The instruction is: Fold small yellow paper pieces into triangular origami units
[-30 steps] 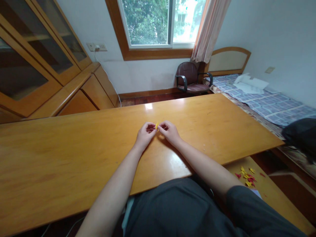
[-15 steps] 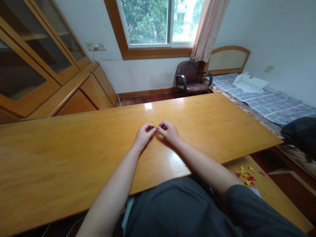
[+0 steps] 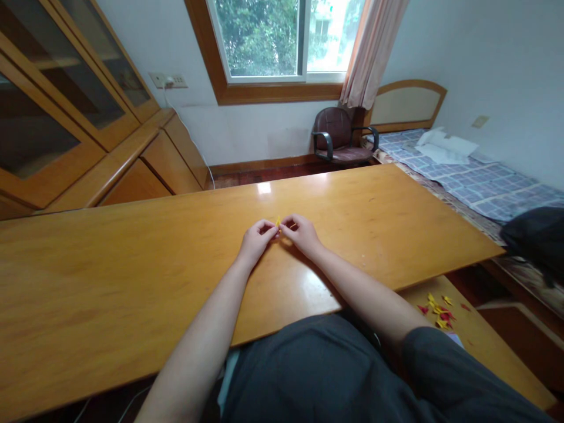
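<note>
My left hand [image 3: 259, 238] and my right hand [image 3: 301, 233] meet over the middle of the wooden table [image 3: 145, 270]. Between their fingertips they pinch a small yellow piece of folded paper [image 3: 278, 221], its pointed tip showing upward. The fingers cover the rest of it, so its full shape is hidden. Both hands are closed, thumbs against forefingers. Down to the right, on a lower wooden surface [image 3: 493, 352], lies a small pile of yellow and red folded paper pieces [image 3: 440, 314], apart from my hands.
A brown armchair [image 3: 337, 138] stands beyond the table's far edge. At the right is a bed [image 3: 467, 176] with a checked cover and a dark bag [image 3: 540, 241]. A glass-door cabinet [image 3: 92, 153] lines the left wall, below and beside the window [image 3: 264, 38].
The hands stay in nearly the same place and keep their pinch on the yellow paper. Slightly less of its tip shows, and the whole view has shifted a little.
</note>
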### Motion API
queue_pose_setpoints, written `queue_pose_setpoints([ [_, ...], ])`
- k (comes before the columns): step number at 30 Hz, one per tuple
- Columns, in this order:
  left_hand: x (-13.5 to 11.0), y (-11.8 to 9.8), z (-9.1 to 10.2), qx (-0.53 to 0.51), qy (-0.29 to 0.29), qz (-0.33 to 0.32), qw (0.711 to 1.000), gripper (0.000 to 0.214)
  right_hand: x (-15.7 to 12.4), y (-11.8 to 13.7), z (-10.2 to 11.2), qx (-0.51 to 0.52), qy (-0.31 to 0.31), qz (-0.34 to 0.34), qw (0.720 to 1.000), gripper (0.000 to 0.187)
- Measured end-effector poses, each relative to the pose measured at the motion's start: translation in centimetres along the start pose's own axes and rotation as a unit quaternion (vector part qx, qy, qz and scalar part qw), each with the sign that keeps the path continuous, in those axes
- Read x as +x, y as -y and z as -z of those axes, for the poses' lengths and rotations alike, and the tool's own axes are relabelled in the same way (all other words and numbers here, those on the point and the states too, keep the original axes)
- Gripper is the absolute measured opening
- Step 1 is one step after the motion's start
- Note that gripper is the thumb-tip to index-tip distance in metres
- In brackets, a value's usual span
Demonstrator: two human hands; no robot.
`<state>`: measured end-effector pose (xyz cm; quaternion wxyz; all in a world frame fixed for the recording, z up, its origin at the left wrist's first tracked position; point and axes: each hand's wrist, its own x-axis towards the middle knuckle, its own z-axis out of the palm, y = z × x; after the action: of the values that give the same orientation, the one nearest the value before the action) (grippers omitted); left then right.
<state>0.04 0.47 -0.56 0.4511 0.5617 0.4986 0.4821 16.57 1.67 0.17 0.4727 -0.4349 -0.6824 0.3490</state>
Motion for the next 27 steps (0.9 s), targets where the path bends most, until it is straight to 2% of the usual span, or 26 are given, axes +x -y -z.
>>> queue_pose_setpoints([
  [5,0.0,0.05,-0.02,-0.015,0.003,0.01,1.0,0.031,-0.02,-0.22,-0.02,0.044,0.0,-0.022,0.999,0.013],
  [17,-0.22,-0.52,0.28,-0.009,-0.006,0.027,1.0,0.041,-0.07,-0.19,0.18,0.089,0.037,-0.013,0.995,0.018],
  [27,-0.08,-0.69,0.55,-0.008,0.028,0.028,0.999,0.047,0.13,-0.44,0.36,0.068,0.07,-0.007,0.995,0.015],
])
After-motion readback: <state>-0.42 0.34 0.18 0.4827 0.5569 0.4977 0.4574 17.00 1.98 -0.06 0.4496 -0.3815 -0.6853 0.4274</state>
